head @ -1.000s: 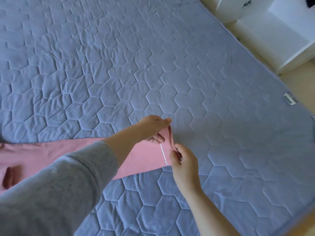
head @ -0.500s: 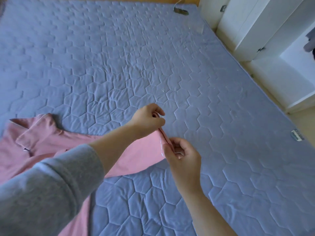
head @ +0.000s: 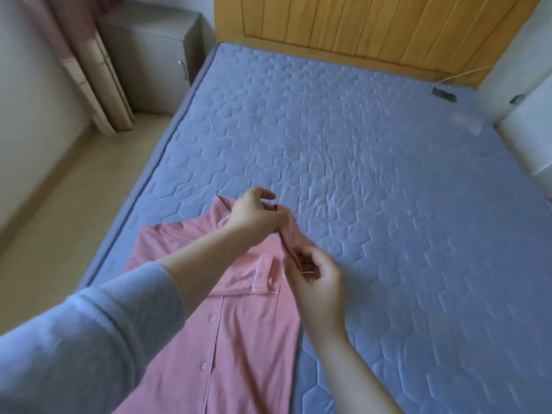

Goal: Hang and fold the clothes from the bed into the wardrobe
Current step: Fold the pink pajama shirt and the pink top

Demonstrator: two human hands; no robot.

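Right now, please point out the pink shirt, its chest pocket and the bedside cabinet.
pink shirt [head: 254, 363], head view, front panel beside the buttons.
chest pocket [head: 251, 309], head view, pocket middle.
bedside cabinet [head: 149, 70], head view, broad grey face.

Pink shirt [head: 239, 354]: button-front, white piping along placket and pocket edge, small pink buttons, chest pocket. Lies front-up and flat on the bed [head: 388, 204], near its left edge, collar end towards the headboard. One sleeve is folded across the chest, piped cuff beside the pocket. A narrow strip of pink fabric at the shirt's right side is raised off the cover, pinched at its top by the left hand [head: 257, 216] and at its lower end by the right hand [head: 319, 282]. Bed cover: blue-grey, quilted in hexagons, lightly wrinkled.
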